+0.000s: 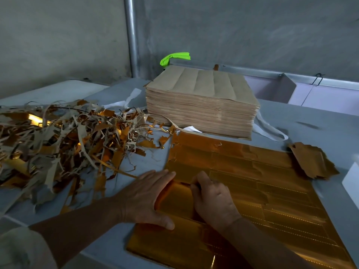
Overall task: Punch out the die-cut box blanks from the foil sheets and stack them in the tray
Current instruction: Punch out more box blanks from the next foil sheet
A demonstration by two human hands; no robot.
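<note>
Tearing of a blank is judged the main risk: the sheet (252, 191) is laid foil-up at the near right of the bench (291, 121), and its left edge is pinned by the left hand (143, 197), fingers straight and flat. The right hand (213, 199) is curled just beside it, fingertips dug in at a raised crease of the sheet, seemingly pinching it. If the crease is pulled fast or off the perforation, the foil could be ripped or creased. If the pinning is eased, the whole sheet could be dragged. Strips from the scrap (58, 140), heaped at the left edge and reaching the sheet's far left corner, could be caught under it. Loose gold pieces (310, 162) are lying at the sheet's far right corner. A stack (200, 101) of brown-backed sheets is set at the far middle. A white object (352, 183) at the right edge is cut off, and whether it is the tray cannot be told. The bench is grey and matte. Behind it a concrete wall (252, 26), a metal pole (131, 35) and green tape (174, 57) are seen.
</note>
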